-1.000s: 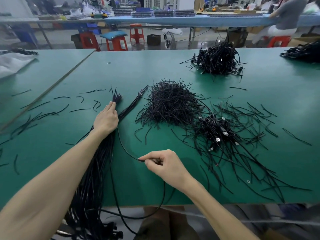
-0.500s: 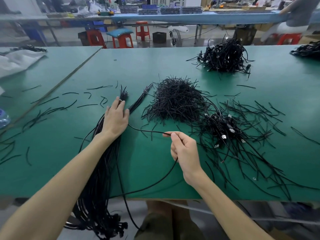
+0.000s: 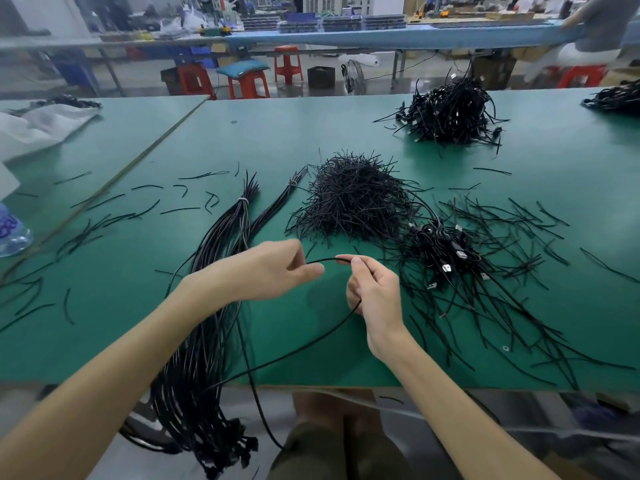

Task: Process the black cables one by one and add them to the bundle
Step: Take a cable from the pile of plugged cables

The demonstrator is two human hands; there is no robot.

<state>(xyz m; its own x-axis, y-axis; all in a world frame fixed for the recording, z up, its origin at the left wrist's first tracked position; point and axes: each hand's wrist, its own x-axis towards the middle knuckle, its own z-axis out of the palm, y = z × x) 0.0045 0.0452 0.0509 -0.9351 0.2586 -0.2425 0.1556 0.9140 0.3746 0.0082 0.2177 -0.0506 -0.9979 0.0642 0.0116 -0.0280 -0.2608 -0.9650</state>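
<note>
I see the left hand (image 3: 273, 268) and right hand (image 3: 374, 292) over the table (image 3: 311, 133), the fingers of each pinching one black cable (image 3: 323, 259) (it arcs between them, then trails off the near edge). The bundle (image 3: 183, 393) lies under the left forearm.

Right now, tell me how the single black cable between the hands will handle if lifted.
Probably floppy: the cable sags from the right hand and droops over the table edge. Likely light: a fingertip pinch holds it. Its short arch toward the left hand suggests slight springiness.
</note>
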